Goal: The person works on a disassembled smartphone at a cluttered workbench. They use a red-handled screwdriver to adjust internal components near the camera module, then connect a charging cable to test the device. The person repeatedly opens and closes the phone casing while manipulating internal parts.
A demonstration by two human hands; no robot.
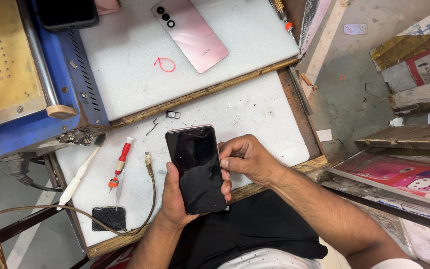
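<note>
2 phones (196, 169) (190, 34), screwdriver (120, 164), cable (151, 192)

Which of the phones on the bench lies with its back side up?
The pink phone on the upper white board: its camera lenses show. The phone in both hands shows its dark screen.

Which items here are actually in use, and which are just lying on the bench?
In use: black-screened smartphone, held by left hand and right hand.

Lying about: pink smartphone lying face down, red-handled screwdriver, braided charging cable, white toothbrush.
</note>
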